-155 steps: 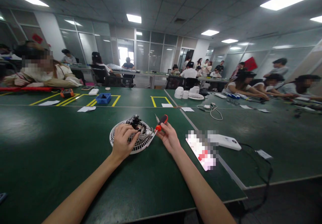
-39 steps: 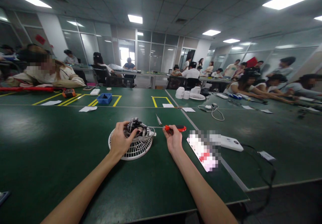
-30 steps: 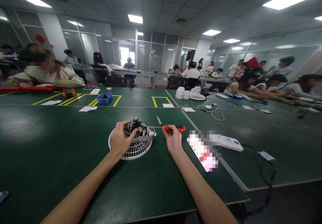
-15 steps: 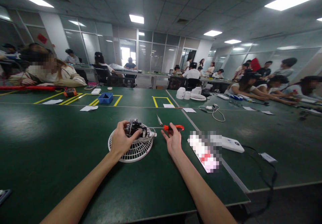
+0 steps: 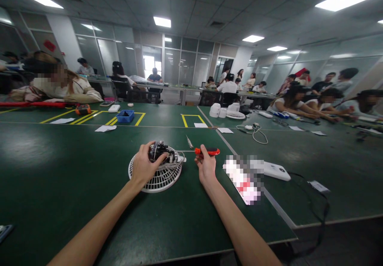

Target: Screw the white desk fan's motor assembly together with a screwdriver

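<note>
My left hand point(image 5: 145, 164) is closed around the black fan motor point(image 5: 161, 151), with the thumb on its near side. The motor rests over a round white fan grille point(image 5: 161, 182) lying on the green table, and pale wires run across it. To the right, my right hand point(image 5: 206, 166) grips a red and black screwdriver point(image 5: 213, 151) by its handle. Its thin shaft points left toward the motor; whether the tip touches anything cannot be made out. A smaller screwdriver with a clear handle point(image 5: 189, 142) lies on the table just beyond.
Right of my right hand lie a lit phone point(image 5: 239, 180) and a white power bank point(image 5: 277, 171) with a dark strap. Farther off are a blue bin point(image 5: 125, 116), white fan parts point(image 5: 223, 111) and a coiled cable point(image 5: 257, 133). Several people sit around the tables.
My right hand's fingers have curled in, and the screwdriver handle has turned slightly in them. My left hand and the motor stay where they were.
</note>
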Tool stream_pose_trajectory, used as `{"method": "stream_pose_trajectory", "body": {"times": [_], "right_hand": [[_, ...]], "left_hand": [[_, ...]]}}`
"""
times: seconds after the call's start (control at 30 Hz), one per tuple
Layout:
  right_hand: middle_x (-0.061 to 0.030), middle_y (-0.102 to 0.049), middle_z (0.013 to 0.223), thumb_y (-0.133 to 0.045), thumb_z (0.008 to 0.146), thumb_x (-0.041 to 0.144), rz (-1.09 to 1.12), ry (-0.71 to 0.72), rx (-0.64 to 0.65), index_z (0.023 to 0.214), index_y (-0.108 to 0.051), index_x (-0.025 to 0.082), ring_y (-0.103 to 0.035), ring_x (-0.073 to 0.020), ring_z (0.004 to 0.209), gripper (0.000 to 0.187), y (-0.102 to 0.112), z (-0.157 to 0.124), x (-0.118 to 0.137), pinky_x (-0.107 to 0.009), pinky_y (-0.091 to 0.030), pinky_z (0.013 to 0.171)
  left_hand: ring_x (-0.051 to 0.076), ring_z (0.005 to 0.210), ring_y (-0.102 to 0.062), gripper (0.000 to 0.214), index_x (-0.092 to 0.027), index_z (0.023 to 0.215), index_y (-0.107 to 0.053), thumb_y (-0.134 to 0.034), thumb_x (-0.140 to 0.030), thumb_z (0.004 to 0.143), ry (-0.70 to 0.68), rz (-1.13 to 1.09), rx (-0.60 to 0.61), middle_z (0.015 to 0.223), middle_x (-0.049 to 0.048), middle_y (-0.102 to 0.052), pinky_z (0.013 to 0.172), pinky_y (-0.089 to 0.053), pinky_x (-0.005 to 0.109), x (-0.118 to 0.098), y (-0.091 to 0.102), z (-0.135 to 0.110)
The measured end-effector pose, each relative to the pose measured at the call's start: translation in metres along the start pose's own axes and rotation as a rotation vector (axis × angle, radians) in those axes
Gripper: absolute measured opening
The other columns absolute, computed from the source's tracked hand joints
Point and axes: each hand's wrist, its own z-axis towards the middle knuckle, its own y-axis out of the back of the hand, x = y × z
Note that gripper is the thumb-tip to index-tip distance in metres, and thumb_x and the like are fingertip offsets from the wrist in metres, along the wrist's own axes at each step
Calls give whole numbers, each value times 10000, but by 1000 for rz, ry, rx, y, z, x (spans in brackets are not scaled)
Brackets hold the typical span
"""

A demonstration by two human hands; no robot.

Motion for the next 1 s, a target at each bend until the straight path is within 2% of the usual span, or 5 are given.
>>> {"method": "stream_pose_trajectory", "body": {"times": [0.2,0.47,0.7,0.83,1.0], "right_hand": [[64,-672,682,-816,620,280,88,-10,39,792,-568,230,-669,-137,674,306,1,1,4,-275,-597,639],[78,-619,582,-906,581,404,-31,29,7,830,-537,234,-520,-87,493,476,2,3,-1,-195,-450,479],[46,-670,701,-700,656,283,97,8,19,767,-534,238,-663,-145,681,205,2,5,0,-286,-601,648],[55,-668,663,-766,623,278,39,33,27,816,-555,234,-647,-135,611,290,2,4,0,-252,-560,586],[107,-540,514,-918,562,425,-35,62,31,776,-513,238,-461,-74,442,494,0,2,-2,-194,-414,444]], "left_hand": [[261,978,-673,614,-215,1311,-608,-743,-594,848,-15,-9,-9,1119,80,-656,877,-569,431,3,-1,0],[255,966,-677,592,-220,1294,-619,-751,-583,845,-22,-10,-9,1105,76,-661,864,-570,421,2,-1,0],[253,964,-678,590,-221,1289,-624,-758,-576,839,-24,-12,-22,1129,84,-671,871,-568,428,3,-3,0],[251,962,-678,582,-222,1285,-627,-757,-575,841,-19,-13,-22,1118,79,-669,853,-569,419,2,-2,-1],[256,972,-678,598,-215,1291,-620,-752,-586,841,-8,-9,-6,1118,78,-667,859,-570,418,2,-1,-1]]}}
